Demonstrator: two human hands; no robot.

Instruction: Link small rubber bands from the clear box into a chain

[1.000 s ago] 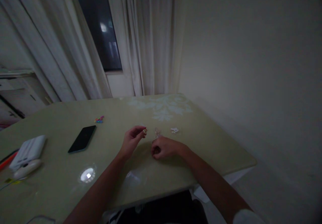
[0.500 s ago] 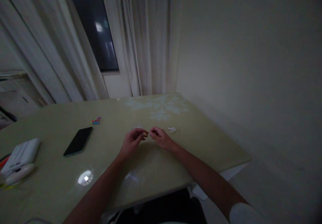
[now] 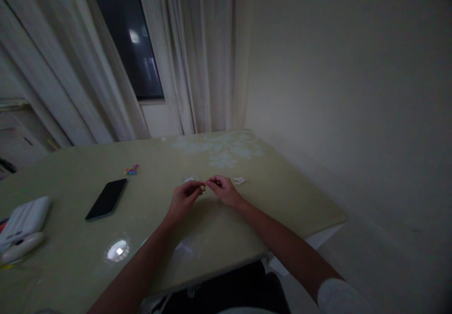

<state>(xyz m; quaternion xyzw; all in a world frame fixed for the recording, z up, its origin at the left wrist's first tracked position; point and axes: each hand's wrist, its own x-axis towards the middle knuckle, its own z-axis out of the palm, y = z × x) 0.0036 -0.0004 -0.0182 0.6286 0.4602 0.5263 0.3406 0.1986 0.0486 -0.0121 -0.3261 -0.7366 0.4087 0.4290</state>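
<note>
Over the middle of the table, my left hand (image 3: 184,198) pinches a tiny yellowish piece (image 3: 202,188) between thumb and fingertips. Its exact kind is too small to make out. My right hand (image 3: 224,191) is closed in a pinch, its fingertips meeting those of the left hand at that piece. Whether the right fingers hold a part of their own is hidden. Just right of the right hand lie small white pieces (image 3: 239,181). A small clear item (image 3: 189,179) rests behind the left hand.
A black phone (image 3: 106,199) lies left of my hands, with a small pile of bright coloured pieces (image 3: 132,169) beyond it. At the far left are a white case (image 3: 27,217) and a white mouse-like object (image 3: 23,247). The table (image 3: 282,196) ends near the wall at right.
My right fingertips have come closer to the left ones and now meet at the small piece. The whole view has shifted slightly.
</note>
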